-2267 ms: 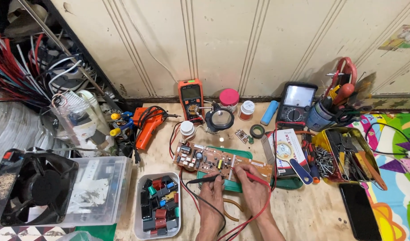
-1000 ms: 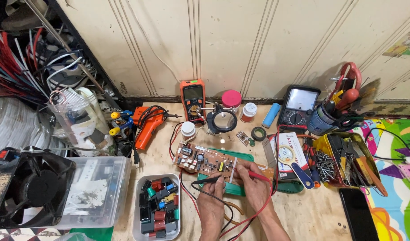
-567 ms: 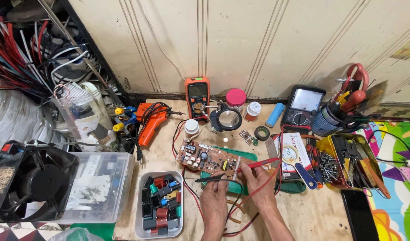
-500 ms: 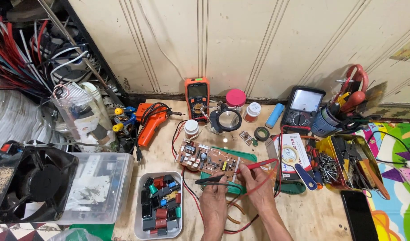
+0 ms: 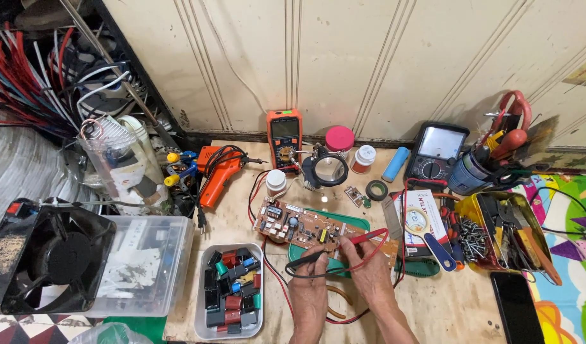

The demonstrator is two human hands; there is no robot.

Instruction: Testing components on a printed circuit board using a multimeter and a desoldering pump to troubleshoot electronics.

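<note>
Since the earlier frames my view had drifted a little to the right and up, and both hands had crept from the lower edge onto the near edge of the circuit board (image 5: 303, 225), which lay flat on a green mat (image 5: 347, 221) at the middle of the tabletop (image 5: 446, 306).

From the head view, my left hand (image 5: 307, 294) pinched the black probe (image 5: 303, 260), its grip closed narrow around the handle, tip pointing left just short of the board's near edge. My right hand (image 5: 367, 271) held the red probe (image 5: 367, 237) in the same tight pinch, its tip resting at the board's right end. Red and black leads looped between my wrists. I judged the step in hand to be probing points on the board; the next move would call for setting both tips steadily on bare metal without bridging neighbouring parts, then looking up at the orange meter (image 5: 284, 137) standing against the wall.

As for packages and labels: a white box with red print (image 5: 418, 220) lay right of the board, a blue-handled magnifier (image 5: 434, 237) across it. A pink-lidded tub (image 5: 339, 139) and a small white jar with a red label (image 5: 363, 159) stood by the wall, another white jar (image 5: 276, 182) nearer. A yellow tin (image 5: 477, 210) held tools, and a clear tray (image 5: 203, 318) held coloured parts.
</note>
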